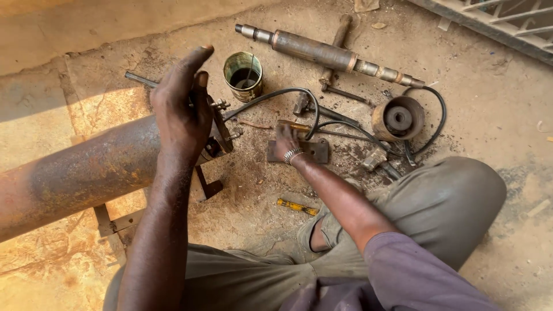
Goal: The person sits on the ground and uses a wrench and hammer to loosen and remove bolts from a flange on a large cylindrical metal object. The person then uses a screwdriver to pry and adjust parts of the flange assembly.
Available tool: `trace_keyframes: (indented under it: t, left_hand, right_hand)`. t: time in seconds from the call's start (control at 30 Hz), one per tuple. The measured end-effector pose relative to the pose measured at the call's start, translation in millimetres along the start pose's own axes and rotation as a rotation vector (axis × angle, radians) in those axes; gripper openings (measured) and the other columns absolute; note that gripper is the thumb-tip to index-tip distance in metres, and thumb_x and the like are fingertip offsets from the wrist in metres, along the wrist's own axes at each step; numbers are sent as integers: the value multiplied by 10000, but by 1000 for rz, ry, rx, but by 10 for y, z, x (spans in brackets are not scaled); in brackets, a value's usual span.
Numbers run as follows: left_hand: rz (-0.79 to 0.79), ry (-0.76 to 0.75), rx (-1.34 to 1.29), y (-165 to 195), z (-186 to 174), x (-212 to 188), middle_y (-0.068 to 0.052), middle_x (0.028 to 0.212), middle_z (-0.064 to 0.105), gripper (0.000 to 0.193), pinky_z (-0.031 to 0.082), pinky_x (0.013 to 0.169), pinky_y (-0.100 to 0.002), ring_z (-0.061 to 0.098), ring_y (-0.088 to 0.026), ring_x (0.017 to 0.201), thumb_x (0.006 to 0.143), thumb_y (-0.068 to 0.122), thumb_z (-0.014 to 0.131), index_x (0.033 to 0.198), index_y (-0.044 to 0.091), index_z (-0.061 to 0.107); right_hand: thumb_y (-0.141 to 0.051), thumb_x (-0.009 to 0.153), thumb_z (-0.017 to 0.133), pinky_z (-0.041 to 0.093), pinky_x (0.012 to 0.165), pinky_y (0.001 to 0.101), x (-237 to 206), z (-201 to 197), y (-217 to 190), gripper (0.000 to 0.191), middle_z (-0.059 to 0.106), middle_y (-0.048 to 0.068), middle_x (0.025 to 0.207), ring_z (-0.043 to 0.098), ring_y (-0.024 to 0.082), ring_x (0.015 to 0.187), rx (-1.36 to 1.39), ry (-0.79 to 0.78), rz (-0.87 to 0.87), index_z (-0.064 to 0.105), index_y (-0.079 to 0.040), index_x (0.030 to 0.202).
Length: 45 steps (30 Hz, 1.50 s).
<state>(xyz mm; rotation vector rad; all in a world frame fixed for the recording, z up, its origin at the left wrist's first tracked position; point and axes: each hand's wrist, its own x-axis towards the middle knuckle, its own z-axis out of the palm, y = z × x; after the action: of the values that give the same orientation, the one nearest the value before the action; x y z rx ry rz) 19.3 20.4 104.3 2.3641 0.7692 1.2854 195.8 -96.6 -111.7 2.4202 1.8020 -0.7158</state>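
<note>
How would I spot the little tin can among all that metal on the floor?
Start at the big rusty pipe lying on the left and follow it to its end, where the person's left hand is raised. Just right of that hand stands the tin can, below the near end of the long steel shaft. It is the only open, upright container, with dark liquid inside.

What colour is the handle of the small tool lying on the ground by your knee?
Yellow with dark bands; the screwdriver shows clearly in the head view.
</note>
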Motion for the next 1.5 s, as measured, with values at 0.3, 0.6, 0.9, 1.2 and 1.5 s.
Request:
trace_keyframes:
  t: [0.3, 0.6, 0.9, 1.2, 1.5]
  left_hand:
    - [-128, -21, -128, -53, 112, -11, -135, 867, 739, 308, 619, 635, -327, 720, -183, 746, 1131, 203, 466, 1008, 26, 686]
    - [-107, -21, -231, -157, 229, 25, -38, 646, 579, 417, 479, 453, -274, 549, -91, 538, 1135, 348, 415, 853, 73, 550]
    - [-185, -1, -160, -247, 317, 131, 9, 562, 441, 560, 295, 453, -301, 341, -99, 477, 1109, 530, 338, 789, 131, 566]
    - [-256, -13, -147, -287, 322, 143, 24, 583, 512, 458, 363, 430, -286, 379, -88, 461, 1116, 397, 400, 828, 120, 625]
    - [-208, -2, -146, -351, 415, 177, 14, 595, 526, 427, 355, 411, -272, 367, -87, 448, 1127, 342, 397, 853, 106, 622]
  right_hand:
    - [-89, 984, 587, 524, 756, 460, 304, -133, 163, 494, 448, 188, 1508, 629, 285, 1019, -392, -47, -90, 469, -228, 1443]
    - [-12, 916, 562, 513, 448, 257, -780, -854, -273, 462, 515, 179, 1134, 579, 157, 726, -529, -176, -429, 473, -130, 1354]
    - [-265, 829, 799, 505, 429, 270, -2909, -2533, 755, 301, 592, 51, 805, 558, 127, 509, -68, 449, -168, 610, -53, 932]
    - [-107, 898, 583, 525, 330, 278, -2500, -773, 359, 536, 679, 117, 817, 609, 159, 413, 832, -83, 68, 301, -168, 1349]
    - [-165, 951, 586, 516, 362, 271, -2140, -1001, -135, 546, 641, 146, 846, 572, 163, 438, 952, -291, -60, 254, -123, 1382]
